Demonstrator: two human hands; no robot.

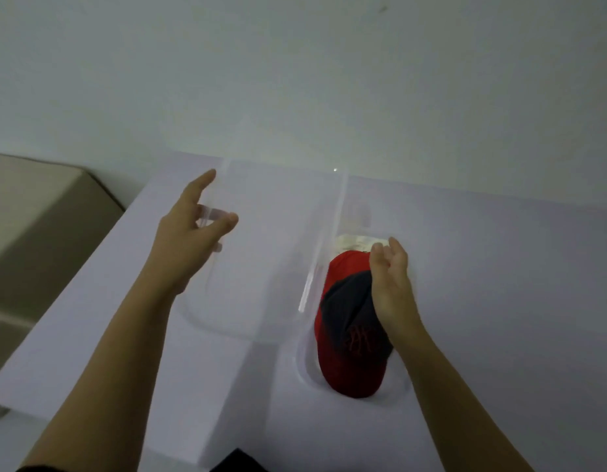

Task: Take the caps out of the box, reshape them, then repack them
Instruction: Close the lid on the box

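A clear plastic box lies open on the white table. Its lid (pixel 271 240) is swung out to the left and my left hand (pixel 193 229) grips the lid's left edge between thumb and fingers. The box's base (pixel 304 364) sits to the right and holds a red cap with a dark navy front panel (pixel 349 335), brim toward me. A pale cap (pixel 355 241) shows behind the red one. My right hand (pixel 390 284) rests on the top right of the red cap, fingers curled at its back edge.
The white table (pixel 499 301) runs to the pale wall (pixel 295 80) behind. A beige cabinet or couch (pixel 40 233) stands lower at the left, past the table's left edge. A dark shape (pixel 239 461) shows at the bottom edge.
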